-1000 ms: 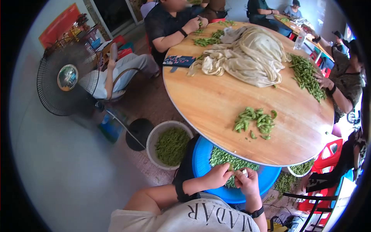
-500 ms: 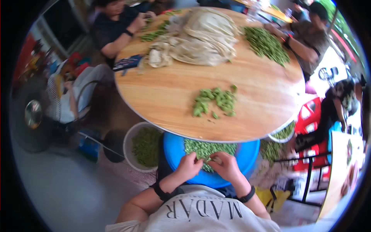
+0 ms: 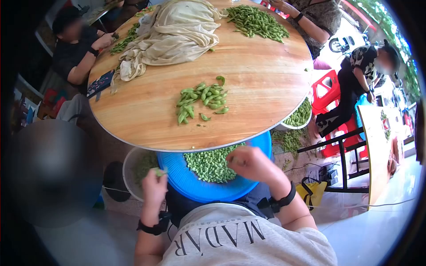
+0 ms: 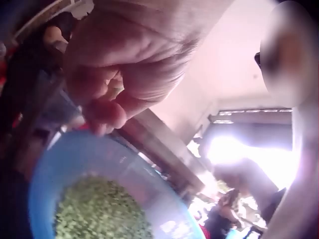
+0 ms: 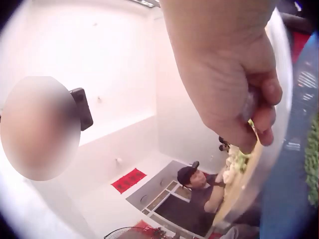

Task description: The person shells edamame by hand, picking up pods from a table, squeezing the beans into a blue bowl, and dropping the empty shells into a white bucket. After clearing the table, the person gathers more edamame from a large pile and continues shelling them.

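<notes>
My left hand (image 3: 154,189) is off the left side of the blue basin (image 3: 262,150), over a white bucket, and pinches a green soybean pod (image 3: 160,172). In the left wrist view its fingers curl in, with a pale green bit (image 4: 115,88) between them. My right hand (image 3: 257,165) hangs over the basin's right part with curled fingers. A small green piece (image 5: 250,122) shows at its fingertips in the right wrist view; its kind I cannot tell. Shelled green soybeans (image 3: 208,166) fill the basin's middle.
The round wooden table (image 3: 155,115) overhangs the basin, bearing a small pod pile (image 3: 204,96), a bigger pile (image 3: 257,22) and a cream cloth (image 3: 177,42). The white bucket (image 3: 133,179) of pods stands left. Right are another pod bucket (image 3: 299,115) and red chairs (image 3: 326,93). People sit around.
Both hands were together over the basin; now they are apart, the left moved left with a pod, the right up and right over the basin. The head view has swung right.
</notes>
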Demonstrator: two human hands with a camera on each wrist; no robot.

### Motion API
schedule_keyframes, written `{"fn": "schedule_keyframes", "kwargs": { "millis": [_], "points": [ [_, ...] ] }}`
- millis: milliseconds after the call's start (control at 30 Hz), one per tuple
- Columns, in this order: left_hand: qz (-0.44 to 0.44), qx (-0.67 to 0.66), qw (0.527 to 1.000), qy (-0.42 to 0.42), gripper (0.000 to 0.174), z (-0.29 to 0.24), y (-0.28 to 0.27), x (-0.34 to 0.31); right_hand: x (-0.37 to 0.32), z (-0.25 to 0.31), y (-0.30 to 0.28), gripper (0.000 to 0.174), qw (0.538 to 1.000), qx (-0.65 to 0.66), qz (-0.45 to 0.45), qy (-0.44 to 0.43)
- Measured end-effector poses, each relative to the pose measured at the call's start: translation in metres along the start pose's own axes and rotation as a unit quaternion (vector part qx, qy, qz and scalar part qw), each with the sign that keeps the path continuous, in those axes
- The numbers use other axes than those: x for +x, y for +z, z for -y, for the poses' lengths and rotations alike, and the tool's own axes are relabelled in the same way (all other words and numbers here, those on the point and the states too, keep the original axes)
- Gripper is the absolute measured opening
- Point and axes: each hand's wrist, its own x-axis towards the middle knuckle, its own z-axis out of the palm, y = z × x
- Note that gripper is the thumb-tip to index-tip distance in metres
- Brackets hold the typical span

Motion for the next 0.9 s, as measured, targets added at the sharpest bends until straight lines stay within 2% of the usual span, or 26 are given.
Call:
{"fn": "schedule_keyframes", "kwargs": {
  "millis": [33, 100, 133, 167, 200, 233, 267, 333, 400, 433, 467, 533, 567, 633, 667, 767, 833, 867, 900],
  "points": [
    [-0.036, 0.083, 0.996, -0.01, 0.011, 0.012, -0.012, 0.004, 0.009, 0.002, -0.012, 0.016, 1.0, 0.004, -0.029, 0.012],
    [-0.068, 0.135, 0.987, -0.054, 0.01, 0.033, -0.031, 0.012, 0.039, 0.003, -0.026, 0.017, 0.982, -0.08, -0.17, -0.008],
    [-0.089, 0.184, 0.979, -0.013, 0.016, 0.076, -0.041, 0.019, 0.056, -0.003, -0.031, 0.016, 0.977, -0.081, -0.193, -0.036],
    [-0.095, 0.221, 0.97, -0.041, 0.028, 0.102, -0.045, 0.024, 0.07, -0.013, -0.033, 0.016, 0.969, -0.09, -0.221, -0.063],
    [-0.098, 0.257, 0.959, -0.069, 0.041, 0.127, -0.049, 0.031, 0.079, -0.022, -0.033, 0.013, 0.973, -0.148, -0.173, -0.039],
    [-0.081, 0.256, 0.959, -0.093, 0.045, 0.115, -0.052, 0.034, 0.088, -0.029, -0.038, 0.011, 0.97, -0.208, -0.128, -0.005],
    [-0.058, 0.209, 0.967, -0.133, 0.048, 0.079, -0.052, 0.029, 0.094, -0.032, -0.039, 0.012, 0.971, -0.212, -0.108, 0.004],
    [-0.008, 0.067, 0.979, -0.193, 0.056, 0.013, -0.056, 0.016, 0.095, -0.033, -0.042, 0.014, 0.972, -0.215, -0.096, 0.0],
    [0.075, -0.081, 0.989, -0.102, 0.034, 0.02, -0.046, 0.027, 0.088, -0.025, -0.045, 0.015, 0.975, -0.2, -0.093, -0.026],
    [0.112, -0.151, 0.981, -0.047, 0.027, 0.007, -0.038, 0.032, 0.085, -0.018, -0.047, 0.015, 0.978, -0.185, -0.089, -0.038],
    [0.123, -0.189, 0.974, -0.018, 0.027, -0.008, -0.029, 0.031, 0.081, -0.01, -0.046, 0.015, 0.981, -0.167, -0.081, -0.051],
    [0.14, -0.261, 0.955, 0.032, 0.029, -0.087, -0.007, 0.016, 0.066, 0.011, -0.038, 0.012, 0.974, -0.167, -0.04, -0.148],
    [0.166, -0.252, 0.952, 0.051, 0.026, -0.099, 0.001, 0.018, 0.058, 0.024, -0.035, 0.011, 0.969, -0.163, -0.011, -0.184],
    [0.214, -0.233, 0.944, 0.09, 0.021, -0.113, 0.02, 0.024, 0.043, 0.038, -0.028, 0.011, 0.97, -0.155, 0.021, -0.185],
    [0.238, -0.263, 0.932, 0.073, 0.016, -0.119, 0.028, 0.022, 0.036, 0.041, -0.028, 0.011, 0.97, -0.153, 0.037, -0.185],
    [0.289, -0.21, 0.933, 0.048, 0.012, -0.135, 0.037, 0.015, 0.022, 0.041, -0.029, 0.014, 0.972, -0.161, 0.072, -0.152],
    [0.304, -0.2, 0.93, 0.049, 0.01, -0.137, 0.042, 0.013, 0.012, 0.039, -0.032, 0.014, 0.974, -0.14, 0.019, -0.179],
    [0.284, -0.203, 0.936, 0.049, 0.009, -0.138, 0.045, 0.01, 0.009, 0.036, -0.032, 0.014, 0.974, -0.115, 0.002, -0.197],
    [0.256, -0.205, 0.944, 0.043, 0.01, -0.139, 0.046, 0.006, 0.009, 0.03, -0.033, 0.014, 0.98, -0.083, 0.014, -0.18]
  ]
}}
